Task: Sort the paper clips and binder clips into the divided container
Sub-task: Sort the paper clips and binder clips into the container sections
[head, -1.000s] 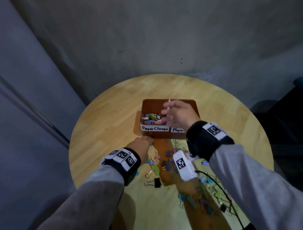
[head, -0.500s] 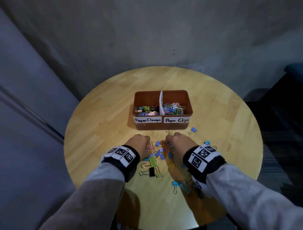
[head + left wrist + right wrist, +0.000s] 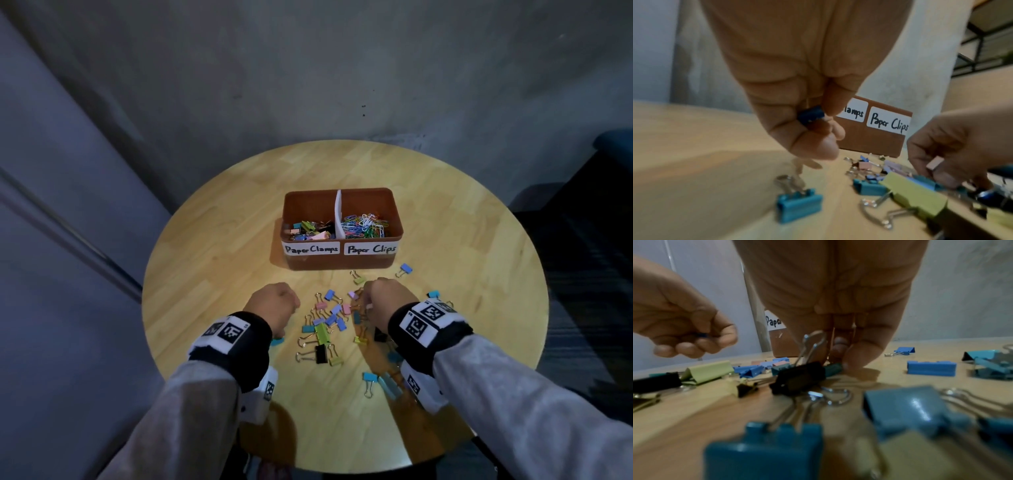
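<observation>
A brown divided container [image 3: 342, 262] stands mid-table, labelled "Paper Clamps" on the left and "Paper Clips" on the right. Binder clips [image 3: 308, 229] lie in its left half and coloured paper clips [image 3: 364, 226] in its right half. Several loose binder clips [image 3: 329, 322] are scattered in front of it. My left hand [image 3: 818, 120] hovers just left of the pile and pinches a small dark blue binder clip [image 3: 810, 114]. My right hand [image 3: 838, 353] reaches down into the pile with a pink binder clip [image 3: 935, 163] between its fingers, its fingertips beside a teal clip [image 3: 833, 369].
The round wooden table [image 3: 212, 260] ends close to my body and drops off on every side. A black clip [image 3: 799, 379] and larger blue clips [image 3: 906, 410] lie under my right wrist. One blue clip [image 3: 406, 269] sits apart near the container's right corner.
My right hand has come back from over the container and dropped onto the pile. My left hand has drawn back slightly to the left, away from the pile.
</observation>
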`<move>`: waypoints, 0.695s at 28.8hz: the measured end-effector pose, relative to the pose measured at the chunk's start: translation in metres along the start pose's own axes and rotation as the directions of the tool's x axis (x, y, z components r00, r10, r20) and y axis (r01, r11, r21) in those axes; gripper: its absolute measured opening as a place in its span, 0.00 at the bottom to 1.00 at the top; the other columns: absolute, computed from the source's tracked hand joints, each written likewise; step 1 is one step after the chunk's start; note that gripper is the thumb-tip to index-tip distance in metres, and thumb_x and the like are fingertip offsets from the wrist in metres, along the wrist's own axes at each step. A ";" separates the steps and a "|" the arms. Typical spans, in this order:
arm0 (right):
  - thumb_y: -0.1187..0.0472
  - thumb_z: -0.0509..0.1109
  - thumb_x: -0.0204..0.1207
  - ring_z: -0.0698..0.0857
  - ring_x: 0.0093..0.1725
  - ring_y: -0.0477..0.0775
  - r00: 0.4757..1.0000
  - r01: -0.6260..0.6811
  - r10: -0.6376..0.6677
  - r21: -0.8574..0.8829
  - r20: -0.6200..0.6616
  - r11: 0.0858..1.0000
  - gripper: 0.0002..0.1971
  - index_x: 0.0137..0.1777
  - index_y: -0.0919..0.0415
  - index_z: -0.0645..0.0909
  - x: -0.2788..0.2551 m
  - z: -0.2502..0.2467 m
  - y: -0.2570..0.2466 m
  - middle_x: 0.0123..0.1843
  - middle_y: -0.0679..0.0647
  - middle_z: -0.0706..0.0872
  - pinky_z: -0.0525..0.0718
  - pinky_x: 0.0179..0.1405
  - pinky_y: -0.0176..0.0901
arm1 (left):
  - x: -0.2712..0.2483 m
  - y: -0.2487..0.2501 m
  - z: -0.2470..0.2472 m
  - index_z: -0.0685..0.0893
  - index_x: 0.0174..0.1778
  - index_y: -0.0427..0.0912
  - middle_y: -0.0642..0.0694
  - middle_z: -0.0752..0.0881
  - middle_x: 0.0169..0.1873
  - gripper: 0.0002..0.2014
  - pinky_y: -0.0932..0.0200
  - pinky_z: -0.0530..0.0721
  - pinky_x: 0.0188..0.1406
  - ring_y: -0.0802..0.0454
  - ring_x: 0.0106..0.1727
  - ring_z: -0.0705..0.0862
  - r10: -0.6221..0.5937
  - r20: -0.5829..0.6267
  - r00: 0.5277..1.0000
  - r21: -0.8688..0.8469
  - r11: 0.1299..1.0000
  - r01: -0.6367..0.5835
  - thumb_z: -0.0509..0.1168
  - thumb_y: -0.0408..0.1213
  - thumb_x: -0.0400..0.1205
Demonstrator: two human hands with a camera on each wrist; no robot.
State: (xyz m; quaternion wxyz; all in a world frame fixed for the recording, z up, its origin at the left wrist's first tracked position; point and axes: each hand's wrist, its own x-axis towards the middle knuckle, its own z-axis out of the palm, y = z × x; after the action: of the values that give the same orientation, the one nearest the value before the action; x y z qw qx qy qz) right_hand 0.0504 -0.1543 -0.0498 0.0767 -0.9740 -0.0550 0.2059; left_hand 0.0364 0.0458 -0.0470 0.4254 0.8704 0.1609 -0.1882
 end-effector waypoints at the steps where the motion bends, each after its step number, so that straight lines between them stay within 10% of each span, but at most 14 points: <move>1: 0.68 0.66 0.75 0.82 0.59 0.60 1.000 -0.003 0.003 0.004 -0.017 1.000 0.11 0.57 0.62 0.82 -0.001 0.000 0.001 0.58 0.60 0.83 0.82 0.57 0.46 | -0.002 -0.002 -0.004 0.82 0.40 0.38 0.39 0.80 0.31 0.13 0.53 0.80 0.35 0.41 0.31 0.79 0.009 -0.027 1.000 0.077 0.997 -0.007 0.54 0.34 0.83; 7: 0.71 0.60 0.73 0.83 0.52 0.60 0.980 -0.040 0.106 0.351 -0.169 0.935 0.12 0.46 0.58 0.82 -0.011 -0.014 0.013 0.50 0.58 0.86 0.80 0.47 0.43 | -0.010 -0.016 -0.013 0.80 0.47 0.38 0.37 0.79 0.34 0.14 0.59 0.71 0.26 0.46 0.29 0.73 0.033 -0.036 0.999 0.253 0.967 -0.023 0.49 0.23 0.80; 11: 0.60 0.68 0.74 0.81 0.50 0.55 0.997 -0.077 0.081 0.145 -0.019 0.986 0.09 0.54 0.53 0.80 -0.024 -0.011 0.017 0.54 0.54 0.83 0.77 0.43 0.41 | -0.021 -0.015 -0.009 0.82 0.55 0.38 0.42 0.83 0.51 0.11 0.57 0.77 0.41 0.46 0.46 0.80 0.008 -0.072 0.997 0.536 0.844 0.032 0.60 0.40 0.84; 20: 0.70 0.64 0.73 0.84 0.51 0.60 1.000 -0.029 0.029 -0.001 0.007 1.000 0.14 0.56 0.58 0.78 -0.034 -0.001 0.008 0.56 0.58 0.83 0.82 0.43 0.46 | -0.016 -0.019 0.000 0.78 0.40 0.40 0.45 0.82 0.39 0.20 0.59 0.76 0.32 0.48 0.42 0.84 -0.063 -0.071 0.995 0.649 0.755 0.094 0.76 0.53 0.74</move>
State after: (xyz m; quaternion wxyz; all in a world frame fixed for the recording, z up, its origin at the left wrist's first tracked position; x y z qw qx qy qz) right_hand 0.0201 -0.1674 -0.0371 0.0730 -0.9741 -0.0412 0.2101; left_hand 0.0145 0.0552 -0.0520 0.0847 0.9605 0.1314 -0.2303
